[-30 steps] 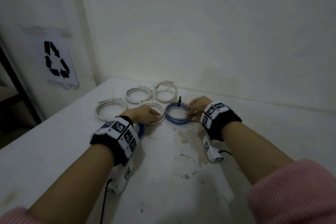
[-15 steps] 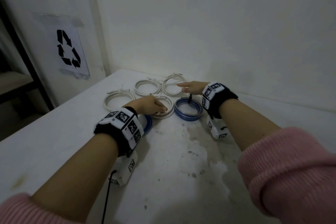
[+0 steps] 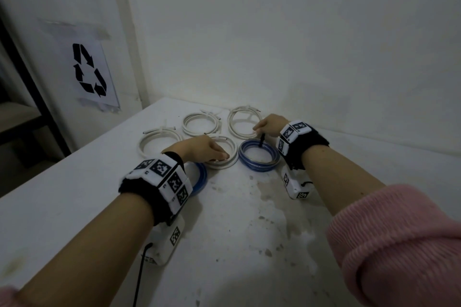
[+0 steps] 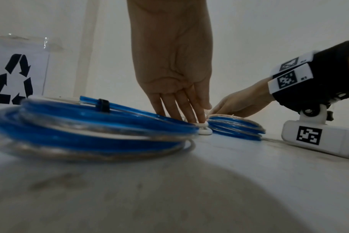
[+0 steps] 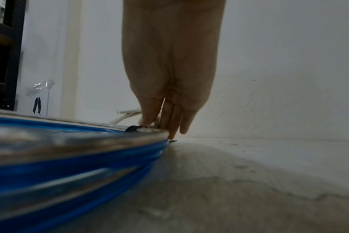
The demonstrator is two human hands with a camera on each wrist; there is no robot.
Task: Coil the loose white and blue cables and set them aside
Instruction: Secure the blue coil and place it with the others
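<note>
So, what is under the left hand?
The left hand rests with straight fingers on a white cable coil. A blue coil lies partly hidden under the wrist; its covered part cannot be seen.

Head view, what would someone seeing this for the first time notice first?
Probably the cluster of coiled cables at the table's far corner: four white coils and two blue ones, one tied with a black strap, the other half hidden behind the left wrist. Both hands reach in: the left hand rests on a white coil, the right hand on another. A recycling sign is taped to the left wall.

Pink knit sleeves (image 3: 399, 244), black wristbands (image 3: 306, 147) with white coded tags (image 3: 164, 177), white camera boxes (image 3: 295, 185) beneath.
</note>
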